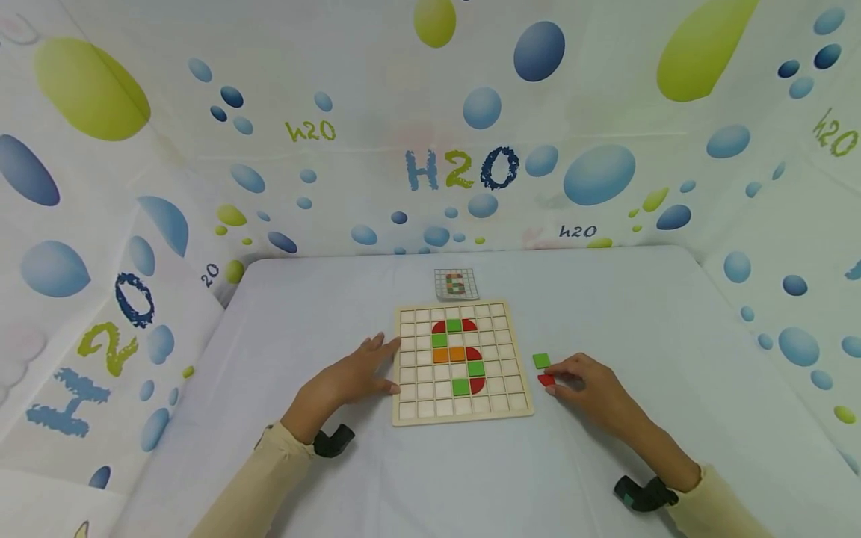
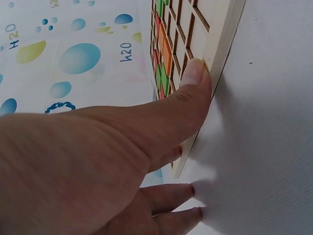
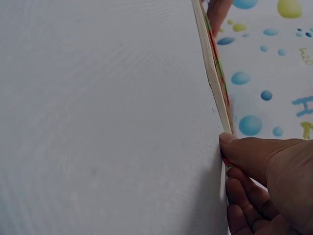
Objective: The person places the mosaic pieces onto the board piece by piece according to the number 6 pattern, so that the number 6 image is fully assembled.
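Note:
A wooden grid board [image 1: 413, 420] lies mid-table, with green squares, red quarter-round tiles and two orange squares [image 1: 448, 355] in its cells. My left hand [image 1: 356, 375] rests at its left edge, fingers spread; in the left wrist view the thumb [image 2: 193, 81] lies on the frame. To the right of the board, my right hand [image 1: 595, 388] pinches a red tile [image 1: 545, 380] between thumb and fingers, low at the tabletop. Just behind that tile lies a loose green square [image 1: 541, 361]. The right wrist view shows only a sliver of red at the fingertips.
Behind the board lies a small card [image 1: 456, 284] printed with a grid and a coloured pattern. A white cloth [image 1: 323, 299] covers the table. Printed sheets [image 1: 377, 97] with blue and green drops rise at the back and both sides.

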Action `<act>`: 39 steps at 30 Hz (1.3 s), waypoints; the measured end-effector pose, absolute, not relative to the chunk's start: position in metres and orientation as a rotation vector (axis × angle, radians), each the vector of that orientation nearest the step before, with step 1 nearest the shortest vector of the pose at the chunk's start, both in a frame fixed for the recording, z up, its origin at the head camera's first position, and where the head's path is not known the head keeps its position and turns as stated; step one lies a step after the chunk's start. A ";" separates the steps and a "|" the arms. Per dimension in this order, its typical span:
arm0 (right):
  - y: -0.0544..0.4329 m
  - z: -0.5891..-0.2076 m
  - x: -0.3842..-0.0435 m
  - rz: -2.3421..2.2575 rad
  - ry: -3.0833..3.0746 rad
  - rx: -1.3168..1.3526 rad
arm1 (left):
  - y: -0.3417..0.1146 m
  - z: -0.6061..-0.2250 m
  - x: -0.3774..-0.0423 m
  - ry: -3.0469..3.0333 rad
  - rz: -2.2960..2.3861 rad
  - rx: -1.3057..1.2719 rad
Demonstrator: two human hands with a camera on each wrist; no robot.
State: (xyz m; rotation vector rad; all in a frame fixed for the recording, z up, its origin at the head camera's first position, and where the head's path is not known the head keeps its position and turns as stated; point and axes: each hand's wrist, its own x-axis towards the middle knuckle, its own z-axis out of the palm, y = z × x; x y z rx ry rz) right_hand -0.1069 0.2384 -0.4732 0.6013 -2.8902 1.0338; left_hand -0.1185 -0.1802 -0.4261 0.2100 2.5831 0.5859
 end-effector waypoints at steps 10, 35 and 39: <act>0.236 -0.475 -0.108 1.012 -2.859 0.596 | -0.181 -0.427 -0.120 2.587 0.578 0.212; 0.181 -0.464 -0.117 1.168 -2.867 0.648 | -0.181 -0.427 -0.119 2.576 0.589 0.205; 0.164 -0.461 -0.118 1.195 -2.891 0.642 | -0.182 -0.427 -0.119 2.574 0.590 0.202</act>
